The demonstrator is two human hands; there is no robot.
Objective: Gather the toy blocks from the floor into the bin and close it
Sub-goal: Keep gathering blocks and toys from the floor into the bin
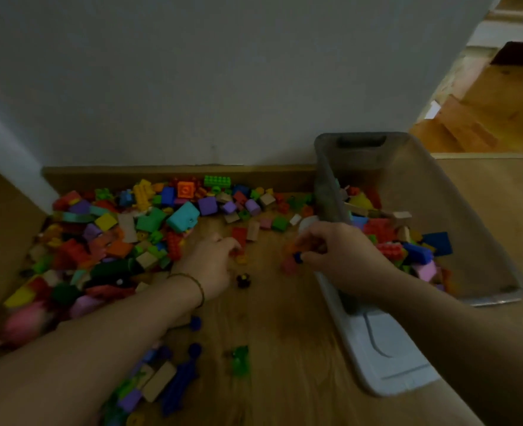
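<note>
Gathering: block pile [115,235] at 10 o'clock, bin [438,186] at 3.
Right hand [343,256] pinches blue piece [298,257]; left hand [211,259] fingers bent, grip unclear. Clear bin rim before release.

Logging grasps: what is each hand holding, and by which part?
The right hand pinches a small blue piece at its fingertips; which part is too blurred. The left hand: cannot tell.
</note>
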